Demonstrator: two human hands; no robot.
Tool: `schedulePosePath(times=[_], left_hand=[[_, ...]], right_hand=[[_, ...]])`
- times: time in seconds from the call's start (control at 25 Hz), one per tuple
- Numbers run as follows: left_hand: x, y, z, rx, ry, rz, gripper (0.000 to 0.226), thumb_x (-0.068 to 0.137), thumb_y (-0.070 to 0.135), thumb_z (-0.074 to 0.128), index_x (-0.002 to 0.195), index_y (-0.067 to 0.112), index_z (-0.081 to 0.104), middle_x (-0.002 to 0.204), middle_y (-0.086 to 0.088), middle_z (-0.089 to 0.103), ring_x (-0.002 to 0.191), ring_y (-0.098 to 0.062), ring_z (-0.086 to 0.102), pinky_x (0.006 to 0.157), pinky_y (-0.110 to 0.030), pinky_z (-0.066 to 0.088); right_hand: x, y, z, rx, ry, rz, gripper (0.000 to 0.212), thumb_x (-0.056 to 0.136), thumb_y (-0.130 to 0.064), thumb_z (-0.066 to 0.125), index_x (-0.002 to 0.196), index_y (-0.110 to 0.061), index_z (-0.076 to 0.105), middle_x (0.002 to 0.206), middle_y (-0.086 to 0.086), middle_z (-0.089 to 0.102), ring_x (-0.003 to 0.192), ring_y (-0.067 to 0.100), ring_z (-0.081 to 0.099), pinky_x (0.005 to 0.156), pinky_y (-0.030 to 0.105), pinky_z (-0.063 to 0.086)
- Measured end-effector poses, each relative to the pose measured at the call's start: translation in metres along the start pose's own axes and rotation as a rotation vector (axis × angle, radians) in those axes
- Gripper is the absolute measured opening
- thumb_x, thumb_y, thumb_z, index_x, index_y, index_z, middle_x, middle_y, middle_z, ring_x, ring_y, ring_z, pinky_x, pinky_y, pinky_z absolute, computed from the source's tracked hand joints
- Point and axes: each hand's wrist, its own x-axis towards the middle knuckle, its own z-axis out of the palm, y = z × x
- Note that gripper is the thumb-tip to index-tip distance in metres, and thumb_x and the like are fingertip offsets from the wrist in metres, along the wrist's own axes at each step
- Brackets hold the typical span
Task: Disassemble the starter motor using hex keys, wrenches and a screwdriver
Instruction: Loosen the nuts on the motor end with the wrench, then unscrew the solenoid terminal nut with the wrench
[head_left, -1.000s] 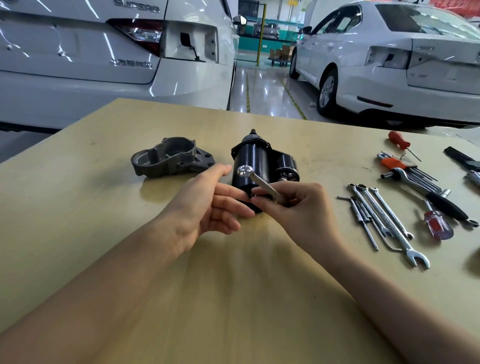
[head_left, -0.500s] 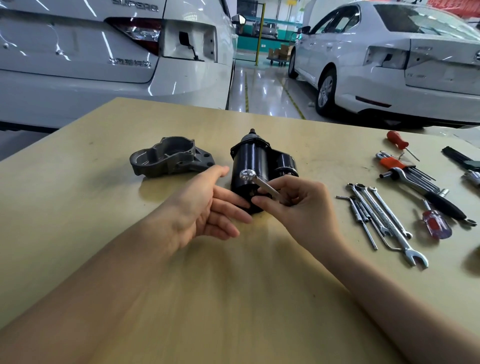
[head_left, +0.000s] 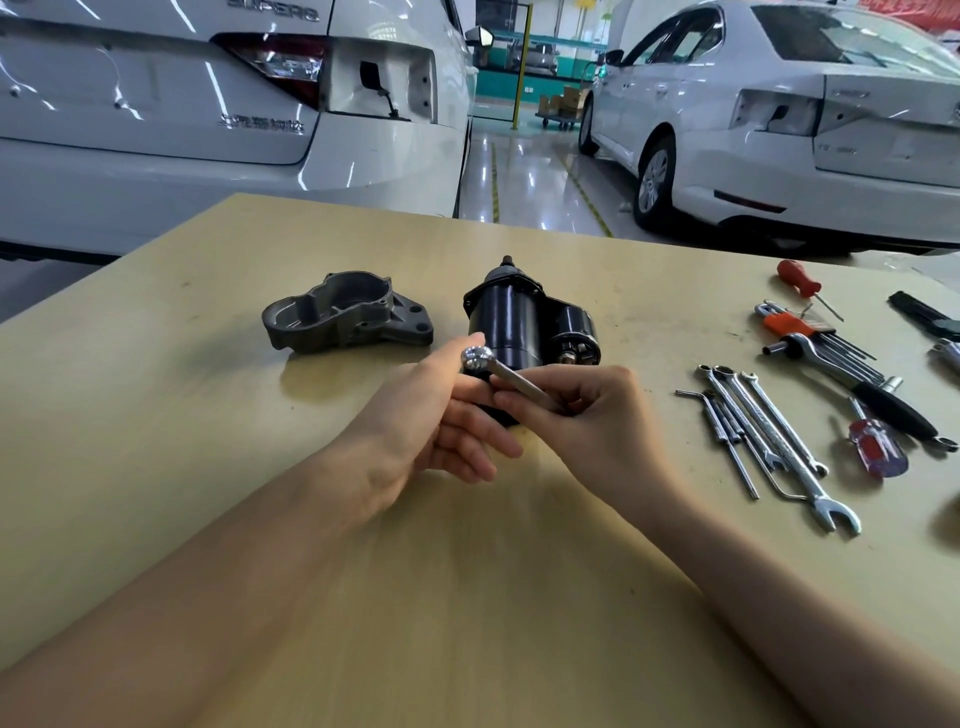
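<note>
On the tabletop (head_left: 156, 415) in front of me lies the motor (head_left: 511, 325), black, on its side, its near end hidden behind my fingers. To its left, apart from it, sits the grey housing (head_left: 345, 317), already off, hollow side up. That much of the job looks done; the motor body and the solenoid (head_left: 574, 338) beside it are still joined, so I judge most of the stripping is left.

My right hand (head_left: 587, 415) pinches the shank of a ring wrench (head_left: 506, 376), fingers curled round it, the ring end raised up and to the left in front of the motor's near end. I cannot tell whether the ring sits on a bolt or just hovers before it. My left hand (head_left: 415, 431) is open, fingers fairly straight, thumb tip up by the ring, fingertips next to the motor's near end; whether they press on it I cannot see.

Well to the right lie the rest of the tools: spanners (head_left: 774, 431) in a loose fan, a hex key set (head_left: 810, 332) in an orange holder, a ratchet (head_left: 862, 384) with a black grip, and two screwdrivers with red handles. I judge the next bolts on the near end are what the wrench is for.
</note>
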Motion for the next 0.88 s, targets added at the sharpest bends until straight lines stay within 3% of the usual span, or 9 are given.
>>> schedulePosePath(times=[0.08,0.2,0.28,0.36,0.44,0.52,0.6,0.76,0.88], left_hand=[[0.000,-0.001,0.003,0.037,0.009,0.013,0.063,0.095,0.058,0.035,0.079,0.010,0.072,0.068,-0.020,0.070,0.042,-0.023,0.058,0.042,-0.023,0.047],[-0.001,-0.001,0.005,0.069,0.041,0.029,0.063,0.093,0.061,0.037,0.078,0.010,0.071,0.066,-0.020,0.070,0.041,-0.023,0.058,0.041,-0.023,0.046],[-0.001,-0.001,0.005,0.077,0.049,0.043,0.065,0.093,0.062,0.038,0.079,0.007,0.071,0.067,-0.019,0.070,0.041,-0.023,0.058,0.041,-0.023,0.047],[-0.002,0.000,0.004,0.079,0.029,0.060,0.073,0.093,0.063,0.034,0.082,0.002,0.072,0.068,-0.019,0.071,0.042,-0.024,0.059,0.043,-0.023,0.047],[-0.002,0.002,0.002,0.080,0.023,0.079,0.076,0.094,0.062,0.028,0.078,0.006,0.076,0.068,-0.019,0.071,0.043,-0.025,0.060,0.043,-0.023,0.047],[0.000,0.002,0.001,0.092,0.079,0.147,0.070,0.098,0.053,0.027,0.074,0.010,0.077,0.066,-0.019,0.070,0.043,-0.026,0.059,0.042,-0.024,0.046],[0.001,0.001,0.000,0.074,0.141,0.228,0.066,0.100,0.044,0.029,0.070,0.009,0.076,0.061,-0.018,0.068,0.040,-0.026,0.057,0.040,-0.022,0.045],[0.001,0.001,-0.001,0.044,0.208,0.323,0.063,0.102,0.035,0.030,0.066,0.010,0.075,0.054,-0.015,0.065,0.037,-0.025,0.054,0.038,-0.023,0.043],[0.001,0.001,-0.004,0.020,0.241,0.345,0.061,0.102,0.033,0.031,0.066,0.007,0.073,0.052,-0.013,0.063,0.036,-0.024,0.052,0.038,-0.024,0.042]], right_hand=[[0.000,0.001,0.001,-0.013,0.014,0.001,0.027,0.079,-0.015,0.075,0.084,-0.041,0.073,0.064,-0.005,0.069,0.055,0.025,0.059,0.049,0.033,0.045],[0.001,0.003,-0.001,-0.081,0.043,0.001,0.013,0.077,-0.015,0.078,0.083,-0.027,0.075,0.048,-0.014,0.050,0.044,0.006,0.041,0.047,0.014,0.031],[-0.001,-0.001,-0.002,-0.122,0.043,0.011,0.010,0.076,-0.013,0.079,0.083,-0.018,0.076,0.047,-0.018,0.049,0.044,0.003,0.042,0.050,0.008,0.029],[-0.004,-0.011,-0.006,-0.133,0.006,0.002,0.014,0.076,-0.008,0.078,0.082,-0.021,0.077,0.049,-0.017,0.054,0.045,0.003,0.045,0.050,0.009,0.032],[0.001,-0.021,-0.022,-0.099,0.000,0.030,0.025,0.077,-0.011,0.078,0.072,-0.034,0.074,0.049,-0.009,0.055,0.045,0.002,0.041,0.048,0.014,0.032],[0.013,-0.021,-0.055,-0.072,0.106,0.168,0.023,0.075,-0.020,0.080,0.060,-0.036,0.071,0.047,-0.003,0.054,0.044,-0.001,0.039,0.044,0.011,0.031],[0.023,-0.013,-0.096,-0.184,0.183,0.416,0.006,0.071,-0.027,0.081,0.069,-0.024,0.076,0.045,-0.006,0.049,0.039,0.000,0.036,0.039,0.012,0.030],[0.019,0.007,-0.132,-0.508,-0.094,0.804,0.020,0.072,-0.024,0.082,0.060,-0.013,0.070,0.046,0.000,0.036,0.039,0.012,0.029,0.040,0.018,0.022],[0.019,0.012,-0.125,-0.616,-0.109,0.835,0.019,0.068,-0.024,0.084,0.059,-0.016,0.069,0.051,0.002,0.049,0.049,0.014,0.042,0.047,0.024,0.028]])
